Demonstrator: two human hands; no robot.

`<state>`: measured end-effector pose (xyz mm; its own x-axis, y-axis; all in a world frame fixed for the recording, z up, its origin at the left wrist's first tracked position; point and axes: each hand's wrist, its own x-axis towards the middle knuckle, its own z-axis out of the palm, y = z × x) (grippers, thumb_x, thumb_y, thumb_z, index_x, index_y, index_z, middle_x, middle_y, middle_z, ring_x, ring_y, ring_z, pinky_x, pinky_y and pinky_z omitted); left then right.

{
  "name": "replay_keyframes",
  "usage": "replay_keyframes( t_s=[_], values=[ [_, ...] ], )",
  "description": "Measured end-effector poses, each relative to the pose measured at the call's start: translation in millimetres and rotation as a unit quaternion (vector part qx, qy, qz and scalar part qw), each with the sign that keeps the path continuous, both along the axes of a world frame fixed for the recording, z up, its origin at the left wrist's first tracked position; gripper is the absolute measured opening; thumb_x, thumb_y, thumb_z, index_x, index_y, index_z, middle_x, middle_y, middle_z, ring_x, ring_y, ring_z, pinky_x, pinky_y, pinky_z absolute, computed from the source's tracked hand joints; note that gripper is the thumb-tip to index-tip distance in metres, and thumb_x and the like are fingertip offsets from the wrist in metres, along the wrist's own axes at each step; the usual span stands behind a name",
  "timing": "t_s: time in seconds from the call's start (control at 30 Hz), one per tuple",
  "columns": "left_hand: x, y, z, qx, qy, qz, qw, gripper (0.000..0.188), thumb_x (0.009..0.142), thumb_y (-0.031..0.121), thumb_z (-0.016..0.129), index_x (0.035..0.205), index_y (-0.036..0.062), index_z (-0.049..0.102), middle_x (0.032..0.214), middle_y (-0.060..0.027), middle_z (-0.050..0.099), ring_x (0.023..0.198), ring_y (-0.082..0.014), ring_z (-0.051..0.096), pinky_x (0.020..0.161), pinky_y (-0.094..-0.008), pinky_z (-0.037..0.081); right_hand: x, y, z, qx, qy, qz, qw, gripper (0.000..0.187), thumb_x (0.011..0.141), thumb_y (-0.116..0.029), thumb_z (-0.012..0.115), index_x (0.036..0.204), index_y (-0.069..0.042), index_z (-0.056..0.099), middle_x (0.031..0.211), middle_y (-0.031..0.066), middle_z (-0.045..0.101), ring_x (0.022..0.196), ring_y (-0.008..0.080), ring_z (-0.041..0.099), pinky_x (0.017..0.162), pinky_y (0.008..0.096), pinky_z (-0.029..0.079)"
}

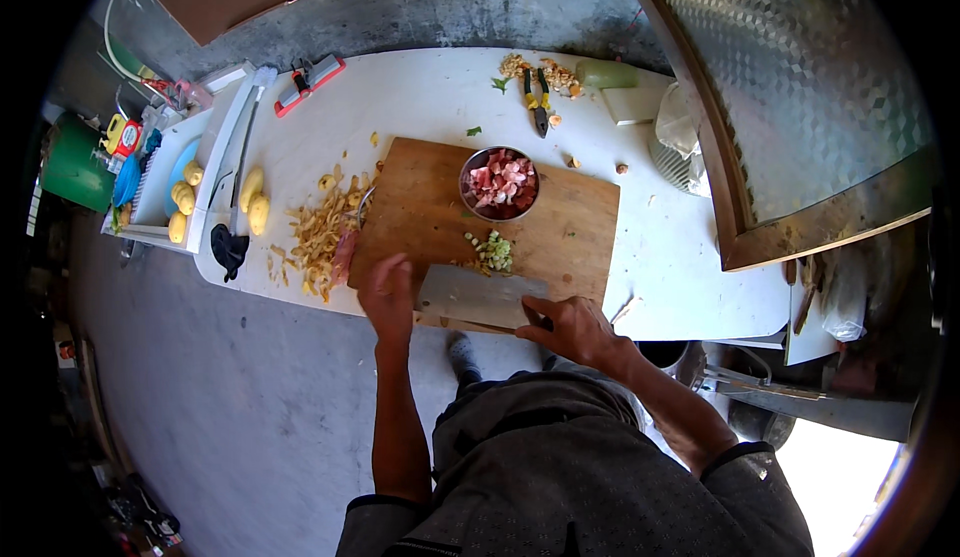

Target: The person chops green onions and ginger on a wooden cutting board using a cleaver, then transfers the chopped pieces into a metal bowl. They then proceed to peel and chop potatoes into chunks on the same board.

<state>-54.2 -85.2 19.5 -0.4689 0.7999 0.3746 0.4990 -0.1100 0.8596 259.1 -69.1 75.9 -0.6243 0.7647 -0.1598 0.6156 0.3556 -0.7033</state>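
Observation:
My right hand (572, 329) grips the handle of a cleaver (476, 294), whose broad blade lies level over the near edge of a wooden cutting board (420, 182). By the blade's left end is my left hand (387, 292), its fingers curled in; what they hold, if anything, is hidden. Just beyond the blade sits a small pile of chopped green-and-white vegetable (493, 251), probably scallion. A round metal bowl (463, 195) of cubed raw meat (502, 178) stands toward the far side of the board.
Vegetable peelings (318, 237) heap left of the board, near two potatoes (253, 200). More potatoes (183, 197) sit by the sink (172, 224). Pliers (541, 107) and a red-edged tool (310, 86) lie at the back. A framed glass window (745, 227) juts in at right.

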Motion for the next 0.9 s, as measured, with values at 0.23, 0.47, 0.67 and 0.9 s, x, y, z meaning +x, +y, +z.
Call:
replay_keyframes(
  t_s=[0.23, 0.47, 0.67, 0.9],
  values=[
    [34, 34, 0, -0.132, 0.204, -0.258, 0.935, 0.02, 0.08, 0.016, 0.088, 0.078, 0.0035, 0.072, 0.082, -0.0129, 0.07, 0.085, -0.0348, 0.065, 0.077, -0.0473, 0.052, -1, -4, 2, 0.049, 0.001, 0.033, 0.998, 0.039, 0.098, -0.04, 0.078, 0.116, -0.008, 0.067, 0.076, 0.0137, 0.073, 0.072, 0.0373, 0.074, 0.069, 0.0489, 0.058],
    [42, 50, -18, -0.136, 0.198, -0.219, 0.946, 0.026, 0.077, 0.019, 0.09, 0.072, 0.0048, 0.069, 0.079, -0.0133, 0.068, 0.086, -0.0362, 0.064, 0.079, -0.049, 0.051, 4, -7, -4, 0.05, -0.033, 0.052, 0.997, 0.048, 0.099, -0.044, 0.074, 0.127, -0.006, 0.066, 0.08, 0.0169, 0.075, 0.077, 0.0382, 0.075, 0.07, 0.0504, 0.058],
    [62, 46, -14, -0.094, 0.254, -0.249, 0.93, 0.023, 0.08, 0.016, 0.09, 0.078, 0.0038, 0.07, 0.079, -0.0138, 0.066, 0.078, -0.0357, 0.063, 0.083, -0.0479, 0.051, 1, -9, -5, 0.04, -0.034, 0.058, 0.997, 0.05, 0.101, -0.044, 0.073, 0.131, -0.006, 0.065, 0.08, 0.0176, 0.076, 0.077, 0.0394, 0.075, 0.07, 0.051, 0.058],
    [17, 37, -29, -0.122, 0.018, -0.156, 0.98, 0.02, 0.09, 0.011, 0.083, 0.082, 0.0001, 0.069, 0.073, -0.0111, 0.066, 0.065, -0.0247, 0.064, 0.063, -0.037, 0.049, 6, -14, -3, 0.037, -0.052, 0.069, 0.996, 0.047, 0.101, -0.045, 0.073, 0.127, -0.006, 0.065, 0.081, 0.0172, 0.076, 0.077, 0.0385, 0.075, 0.07, 0.0495, 0.059]
  ],
)
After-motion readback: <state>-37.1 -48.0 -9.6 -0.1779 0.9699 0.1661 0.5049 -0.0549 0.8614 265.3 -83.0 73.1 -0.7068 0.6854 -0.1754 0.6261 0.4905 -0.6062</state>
